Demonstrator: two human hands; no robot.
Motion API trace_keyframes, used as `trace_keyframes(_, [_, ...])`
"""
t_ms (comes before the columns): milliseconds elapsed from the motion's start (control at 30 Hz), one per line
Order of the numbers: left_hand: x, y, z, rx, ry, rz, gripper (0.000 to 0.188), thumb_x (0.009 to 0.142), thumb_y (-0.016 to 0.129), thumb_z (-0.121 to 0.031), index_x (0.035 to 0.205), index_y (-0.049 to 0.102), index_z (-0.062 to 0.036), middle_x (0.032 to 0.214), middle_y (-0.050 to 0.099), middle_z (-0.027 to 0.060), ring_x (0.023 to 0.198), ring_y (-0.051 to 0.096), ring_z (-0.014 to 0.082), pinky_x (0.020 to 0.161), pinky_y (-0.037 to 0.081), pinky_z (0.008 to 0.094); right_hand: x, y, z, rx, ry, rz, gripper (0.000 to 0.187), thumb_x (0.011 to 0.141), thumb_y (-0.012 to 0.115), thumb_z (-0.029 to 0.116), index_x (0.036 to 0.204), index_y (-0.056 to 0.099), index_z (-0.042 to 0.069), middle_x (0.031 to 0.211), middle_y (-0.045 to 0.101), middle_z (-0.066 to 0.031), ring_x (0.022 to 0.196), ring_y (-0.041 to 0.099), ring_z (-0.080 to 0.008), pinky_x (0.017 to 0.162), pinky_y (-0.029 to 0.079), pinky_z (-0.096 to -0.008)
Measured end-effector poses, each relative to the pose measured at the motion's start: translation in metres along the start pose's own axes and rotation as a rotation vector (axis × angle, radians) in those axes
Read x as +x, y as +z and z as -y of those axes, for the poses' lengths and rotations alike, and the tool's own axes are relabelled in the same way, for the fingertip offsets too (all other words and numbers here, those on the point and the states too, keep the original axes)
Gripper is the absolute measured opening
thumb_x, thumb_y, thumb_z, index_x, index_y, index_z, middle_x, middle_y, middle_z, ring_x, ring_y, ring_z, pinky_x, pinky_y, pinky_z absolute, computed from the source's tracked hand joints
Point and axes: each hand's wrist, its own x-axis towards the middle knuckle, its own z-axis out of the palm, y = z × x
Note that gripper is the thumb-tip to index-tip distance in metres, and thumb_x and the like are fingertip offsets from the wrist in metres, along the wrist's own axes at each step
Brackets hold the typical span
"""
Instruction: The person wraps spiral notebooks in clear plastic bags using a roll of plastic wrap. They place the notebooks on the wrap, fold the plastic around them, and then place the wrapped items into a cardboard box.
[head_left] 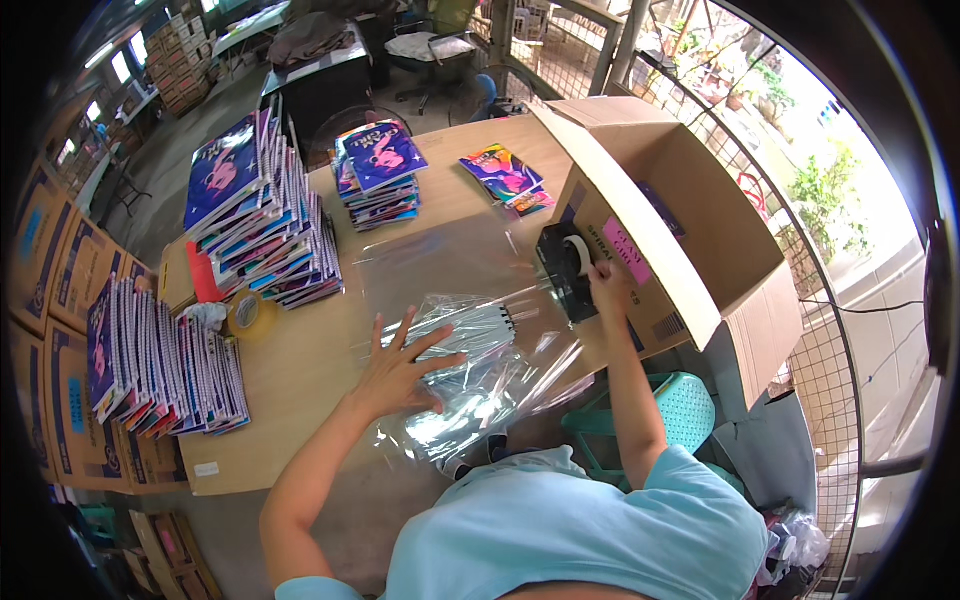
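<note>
A large sheet of clear plastic film (430,250) lies crumpled over the front of the table. Under or within it, a spiral-bound notebook (480,330) shows its pale side and black coil, partly hidden by glare. My left hand (400,368) rests on the plastic at the notebook's left, fingers spread. At the black tape dispenser (556,262), my right hand (608,288) is closed, its fingertips pinched beside the tape roll (580,250); the strip of tape is too small to see clearly.
An open cardboard box (690,190) stands right of the dispenser. Notebook stacks (270,215) fill the table's left, with a yellow tape roll (252,313) nearby. A smaller stack (380,165) and loose booklets (505,175) sit at the back. Below right is a green stool (680,410).
</note>
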Motion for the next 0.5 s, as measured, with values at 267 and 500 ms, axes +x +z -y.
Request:
trace_keyframes(267, [0.005, -0.004, -0.003, -0.007, -0.022, 0.039, 0.093, 0.048, 0.078, -0.058, 0.135, 0.044, -0.0511, 0.156, 0.025, -0.0141, 0.148, 0.004, 0.0341, 0.11, -0.001, 0.0718, 0.018, -0.012, -0.053, -0.063, 0.35, 0.179, 0.03, 0.082, 0.072, 0.026, 0.07, 0.069, -0.002, 0.066, 0.066, -0.0132, 0.064, 0.065, -0.0207, 0.058, 0.048, -0.036])
trace_keyframes(500, [0.011, -0.014, -0.005, -0.018, 0.006, 0.066, 0.09, 0.051, 0.078, -0.058, 0.135, 0.045, -0.0502, 0.156, 0.024, -0.0126, 0.148, 0.004, 0.0345, 0.11, 0.002, 0.0725, -0.042, 0.004, -0.148, 0.829, 0.831, 0.195, 0.018, 0.088, 0.067, 0.023, 0.08, 0.067, 0.007, 0.076, 0.069, -0.0075, 0.07, 0.066, -0.0216, 0.06, 0.052, -0.0352])
